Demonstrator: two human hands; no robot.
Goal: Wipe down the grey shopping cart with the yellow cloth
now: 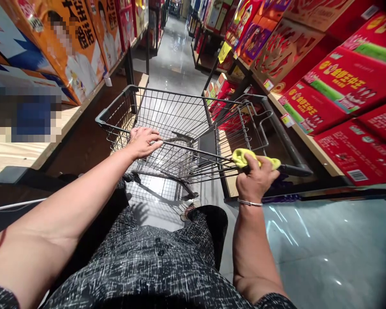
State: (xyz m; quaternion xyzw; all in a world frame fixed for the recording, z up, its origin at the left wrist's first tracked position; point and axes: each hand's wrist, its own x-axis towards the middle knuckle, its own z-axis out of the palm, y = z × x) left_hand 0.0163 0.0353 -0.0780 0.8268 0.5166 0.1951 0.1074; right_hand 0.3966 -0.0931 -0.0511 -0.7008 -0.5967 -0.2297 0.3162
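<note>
A wire shopping cart [170,103] with a dark frame stands crosswise before me, its basket bare. My left hand [144,141] rests palm down on the cart's near top rail, fingers stretched over it. Near the handle end, my right hand [257,176] grips a bright yellow cloth [242,157] pressed against the same rail. The cloth is bunched, and part of it is covered by my fingers. To the right of that hand runs the cart's handle bar [284,133].
Red gift boxes [344,81] fill the right shelf [331,169]. Orange packages [69,43] stand on the wooden left shelf [99,75]. Between them a shiny grey aisle floor [172,56] runs away from me. A yellow tag [224,52] sticks out from the right shelving.
</note>
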